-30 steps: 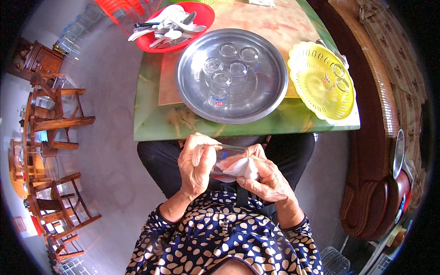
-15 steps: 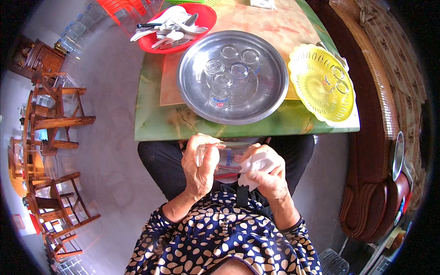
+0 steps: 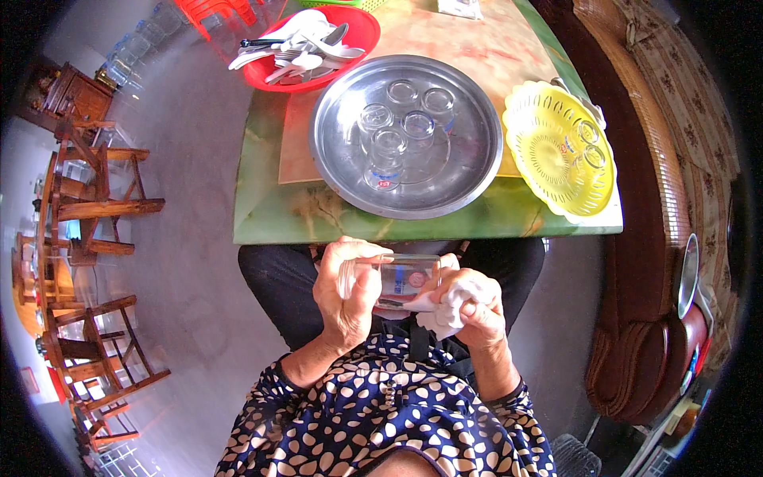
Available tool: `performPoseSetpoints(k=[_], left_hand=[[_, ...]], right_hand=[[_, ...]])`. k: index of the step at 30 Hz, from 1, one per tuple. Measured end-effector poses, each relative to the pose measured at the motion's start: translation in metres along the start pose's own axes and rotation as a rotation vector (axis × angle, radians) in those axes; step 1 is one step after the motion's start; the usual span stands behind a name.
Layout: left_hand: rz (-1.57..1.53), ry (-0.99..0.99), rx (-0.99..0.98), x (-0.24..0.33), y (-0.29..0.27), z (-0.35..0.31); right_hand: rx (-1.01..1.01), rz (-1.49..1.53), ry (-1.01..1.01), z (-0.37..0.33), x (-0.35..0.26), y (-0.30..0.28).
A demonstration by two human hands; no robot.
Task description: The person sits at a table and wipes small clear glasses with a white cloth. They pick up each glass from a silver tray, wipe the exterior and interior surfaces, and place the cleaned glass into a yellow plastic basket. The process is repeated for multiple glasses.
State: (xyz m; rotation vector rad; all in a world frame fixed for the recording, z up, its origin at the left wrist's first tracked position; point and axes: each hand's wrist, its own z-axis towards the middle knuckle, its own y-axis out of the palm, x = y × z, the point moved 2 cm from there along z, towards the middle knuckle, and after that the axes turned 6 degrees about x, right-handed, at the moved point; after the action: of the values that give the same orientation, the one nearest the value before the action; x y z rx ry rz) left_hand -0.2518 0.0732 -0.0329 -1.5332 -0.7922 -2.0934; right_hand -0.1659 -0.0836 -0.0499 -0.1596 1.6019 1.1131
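Observation:
Over my lap, just below the table edge, a clear drinking glass (image 3: 409,277) lies on its side between my hands. My left hand (image 3: 347,294) grips one end of it, thumb and fingers round the wall. Closed on a crumpled white cloth (image 3: 445,308), my right hand (image 3: 483,310) presses at the glass's other end; the cloth partly hides those fingers. On the table ahead, a round steel tray (image 3: 338,187) holds several clear glasses (image 3: 388,143). To its right stands a yellow scalloped plastic basket (image 3: 532,171) with two glasses (image 3: 590,143) inside.
A red basin (image 3: 369,32) of spoons and other utensils (image 3: 306,52) sits at the table's far left. The green-edged table (image 3: 278,211) spans the space ahead. Wooden chairs (image 3: 103,208) stand on the left; a dark brown bench (image 3: 636,278) runs along the right.
The glass has turned slightly in my hands, so its printed mark shows more. My right hand with the cloth has shifted a little down and to the right.

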Motion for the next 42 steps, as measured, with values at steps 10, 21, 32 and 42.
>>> performPoseSetpoints(k=[10, 21, 32, 42], left_hand=[[-0.027, -0.307, 0.070, -0.006, -0.001, -0.001], [0.115, 0.009, -0.133, -0.013, 0.000, -0.003], [0.104, 0.018, -0.071, -0.011, 0.006, -0.003], [0.315, 0.254, -0.138, -0.012, 0.006, -0.002]], right_hand=[[0.246, -0.188, -0.135, 0.007, 0.000, -0.002], [-0.218, -0.482, 0.113, 0.013, -0.005, -0.007], [0.126, 0.056, -0.018, -0.004, 0.006, -0.020], [0.169, -1.097, -0.505, 0.006, -0.015, 0.020]])
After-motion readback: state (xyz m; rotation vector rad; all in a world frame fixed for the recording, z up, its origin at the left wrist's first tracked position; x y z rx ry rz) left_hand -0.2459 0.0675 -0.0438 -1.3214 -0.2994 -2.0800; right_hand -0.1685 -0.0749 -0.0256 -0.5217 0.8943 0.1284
